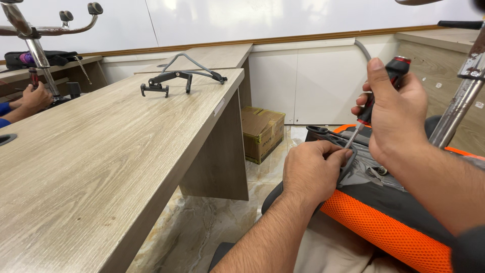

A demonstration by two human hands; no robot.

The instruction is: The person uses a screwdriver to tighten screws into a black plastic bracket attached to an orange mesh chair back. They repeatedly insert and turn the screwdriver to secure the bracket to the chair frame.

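Nearest the camera lies an upturned chair seat (389, 227), its edge covered in coarse orange mesh and its underside a smooth dark grey plastic. The left hand (310, 169) rests on that underside with its fingers curled down over a grey plastic bracket (348, 156), pinning it in place. Just above, the right hand (394, 114) is wrapped tight round the black and red handle of a screwdriver (376, 96), thumb up along the grip; the thin metal shaft slants down and its tip meets the bracket beside the left fingers. A shiny chrome chair column (462, 98) rises at the right edge.

To the left runs a long desk (91, 167) of pale wood-grain laminate. Farther along it lie a black metal armrest bracket (164, 81) and a bent grey rod (194, 63). On the marble-patterned floor beyond stands a closed cardboard box (260, 131); its contents cannot be seen. At far left another person's hand (33, 98) grips a chrome chair base (38, 38).
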